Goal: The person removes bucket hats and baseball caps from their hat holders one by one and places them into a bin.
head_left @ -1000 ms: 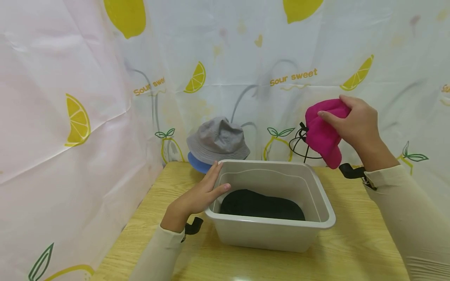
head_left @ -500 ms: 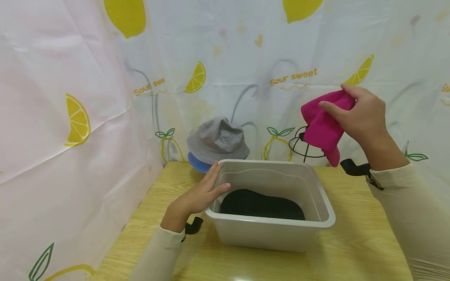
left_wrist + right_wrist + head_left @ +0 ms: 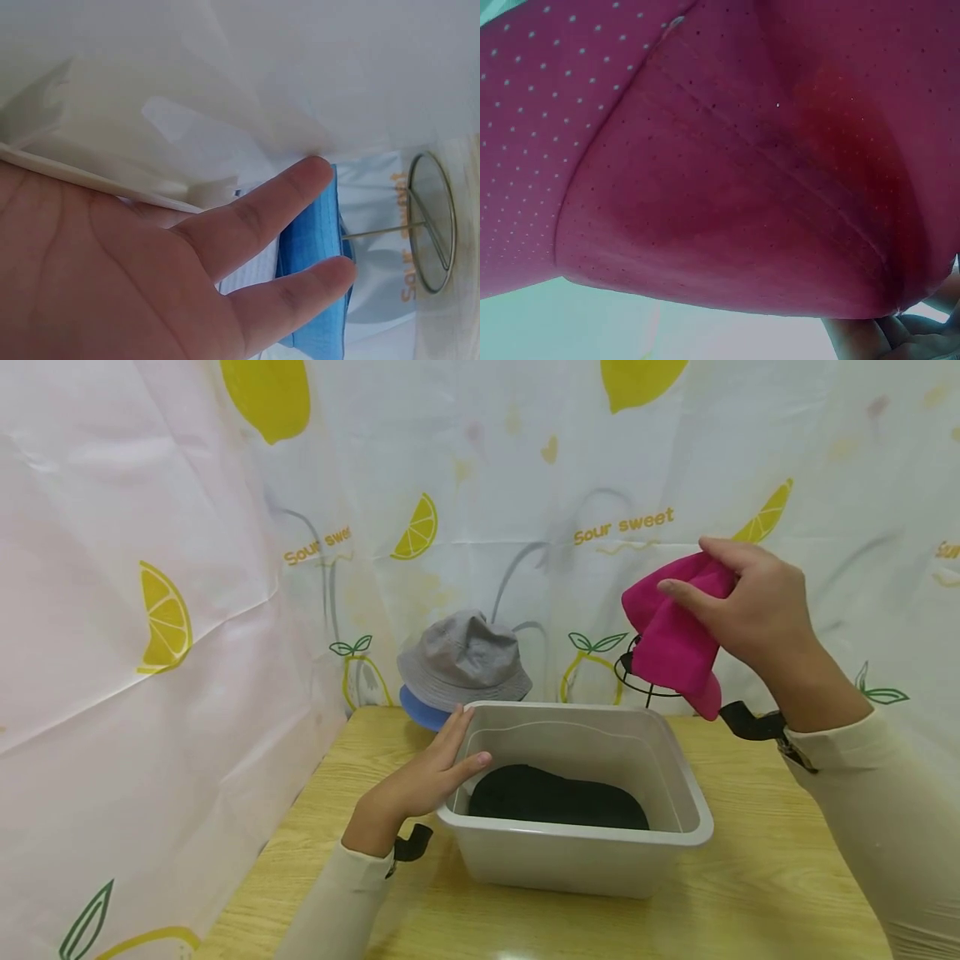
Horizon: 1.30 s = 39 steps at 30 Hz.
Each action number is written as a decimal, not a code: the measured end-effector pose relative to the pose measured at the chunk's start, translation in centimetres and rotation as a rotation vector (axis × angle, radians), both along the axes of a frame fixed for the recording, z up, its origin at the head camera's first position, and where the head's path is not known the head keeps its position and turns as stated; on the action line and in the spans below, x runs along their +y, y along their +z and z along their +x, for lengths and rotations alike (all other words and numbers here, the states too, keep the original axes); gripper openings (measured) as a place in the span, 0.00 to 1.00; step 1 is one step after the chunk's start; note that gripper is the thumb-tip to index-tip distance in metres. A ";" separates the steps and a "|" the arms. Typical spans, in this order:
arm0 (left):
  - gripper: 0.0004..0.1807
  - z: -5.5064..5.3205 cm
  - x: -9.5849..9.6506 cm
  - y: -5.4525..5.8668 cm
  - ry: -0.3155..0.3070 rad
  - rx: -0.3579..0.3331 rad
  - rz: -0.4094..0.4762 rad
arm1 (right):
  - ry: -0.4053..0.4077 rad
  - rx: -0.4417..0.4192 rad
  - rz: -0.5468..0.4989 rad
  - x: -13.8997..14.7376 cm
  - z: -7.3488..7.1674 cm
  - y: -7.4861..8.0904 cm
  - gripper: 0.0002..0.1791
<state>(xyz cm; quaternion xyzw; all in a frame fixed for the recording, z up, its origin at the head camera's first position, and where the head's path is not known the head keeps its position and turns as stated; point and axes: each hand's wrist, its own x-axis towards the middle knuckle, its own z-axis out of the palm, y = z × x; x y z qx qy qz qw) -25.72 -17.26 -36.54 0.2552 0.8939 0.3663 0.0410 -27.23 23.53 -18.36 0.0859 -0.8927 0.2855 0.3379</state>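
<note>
My right hand (image 3: 757, 602) pinches a pink cap (image 3: 678, 639) between thumb and fingers, at the right in the head view. The cap hangs tilted and overlaps the top of a black wire hat stand (image 3: 649, 694). In the right wrist view the hollow inside of the cap (image 3: 727, 195) fills most of the picture, with small dots on it. My left hand (image 3: 420, 777) rests with straight fingers along the left rim of a light grey plastic bin (image 3: 577, 860). Inside the bin lies a dark cap (image 3: 555, 797). My left fingers (image 3: 255, 225) lie against the bin's outer wall.
Behind the bin's left corner a grey bucket hat (image 3: 468, 656) sits over a blue hat (image 3: 423, 710). The left wrist view shows a round wire base (image 3: 433, 221) beside them. A lemon-print cloth (image 3: 480, 460) hangs behind the wooden table (image 3: 757, 843).
My right hand has raised the pink cap slightly, then moved it left, so it now covers more of the wire stand. My left hand and the bin have stayed put.
</note>
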 end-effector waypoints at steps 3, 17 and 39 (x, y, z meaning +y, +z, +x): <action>0.48 0.0 0.0 0.1 0.001 0.006 -0.001 | 0.016 0.010 0.002 -0.5 0.2 0.1 0.42; 0.49 0.1 0.1 0.2 0.005 0.007 -0.005 | 0.085 -0.031 0.045 -2.8 1.4 0.2 0.44; 0.48 0.0 0.1 0.0 0.001 0.004 -0.003 | 0.217 -0.040 0.160 -5.7 3.3 -1.1 0.45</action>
